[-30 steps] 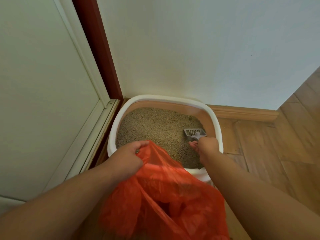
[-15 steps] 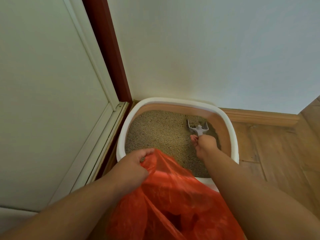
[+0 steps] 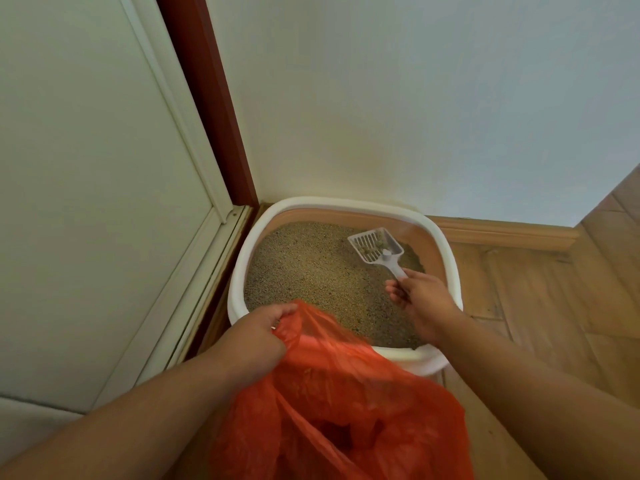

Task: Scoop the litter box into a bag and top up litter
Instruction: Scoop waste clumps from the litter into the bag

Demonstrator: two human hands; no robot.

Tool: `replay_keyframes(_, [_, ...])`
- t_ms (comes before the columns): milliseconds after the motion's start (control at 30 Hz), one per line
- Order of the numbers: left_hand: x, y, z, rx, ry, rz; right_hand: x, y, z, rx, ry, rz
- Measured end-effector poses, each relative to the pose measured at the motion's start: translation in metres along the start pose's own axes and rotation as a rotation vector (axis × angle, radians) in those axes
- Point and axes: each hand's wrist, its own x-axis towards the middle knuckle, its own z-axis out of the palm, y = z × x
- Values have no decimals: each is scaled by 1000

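Observation:
A white-rimmed litter box [image 3: 239, 271] full of tan litter [image 3: 311, 268] sits in the room's corner. My right hand [image 3: 420, 299] grips the handle of a pale slotted scoop [image 3: 375, 249], which is lifted above the litter at the box's far right with a few clumps in it. My left hand [image 3: 258, 332] pinches the rim of an orange plastic bag [image 3: 339, 410], holding its mouth open at the near edge of the box.
A white wall [image 3: 415, 98] stands behind the box. A pale door panel [image 3: 86, 168] with a dark red frame [image 3: 211, 109] is on the left. Wooden floor [image 3: 554, 306] and a skirting board [image 3: 502, 233] lie to the right.
The scoop has come up out of the litter at the far right of the box, now carrying some clumps. My left hand keeps holding the bag.

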Motion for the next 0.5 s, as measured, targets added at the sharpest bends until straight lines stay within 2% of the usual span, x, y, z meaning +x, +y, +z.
replay_keyframes(233, [-9,6,6,73,18,38,-45,-7,-36,-94,-116,27])
replay_keyframes(500, [-17,23,6,82,-36,11,-74,-23,-41,-139,-204,34])
